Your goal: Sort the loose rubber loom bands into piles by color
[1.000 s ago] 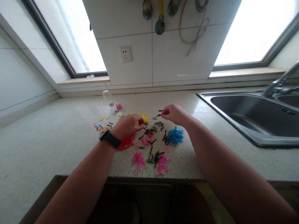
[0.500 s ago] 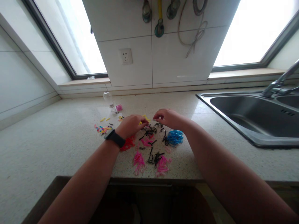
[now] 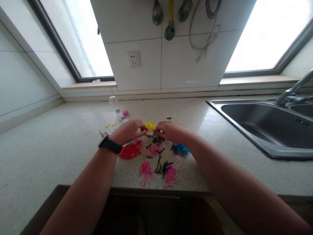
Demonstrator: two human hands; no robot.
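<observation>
Small coloured rubber bands lie sorted in loose piles on the counter. My left hand (image 3: 130, 131), with a dark watch on its wrist, reaches beside the yellow bands (image 3: 150, 126); its thumb and fingertips are close together over the bands. Facing it, my right hand (image 3: 169, 130) has curled fingers and thumb pinched above the black bands (image 3: 158, 140). Whatever either pinch holds is too small to make out. Red bands (image 3: 130, 150) lie below my left hand. Blue bands (image 3: 182, 149) are partly hidden by my right forearm. Pink bands (image 3: 146, 171) lie nearer the counter edge.
A clear bottle (image 3: 114, 105) and a pink cap (image 3: 125, 113) are at the back left. Mixed coloured bands (image 3: 104, 134) lie beyond my left wrist. A steel sink (image 3: 244, 130) with a faucet (image 3: 288, 93) is on the right. Behind is a tiled wall with a socket (image 3: 134, 59).
My right hand has moved left and slightly down, closer to my left hand, which shifted left. A black band now lies behind my right hand. More of the yellow and red piles shows.
</observation>
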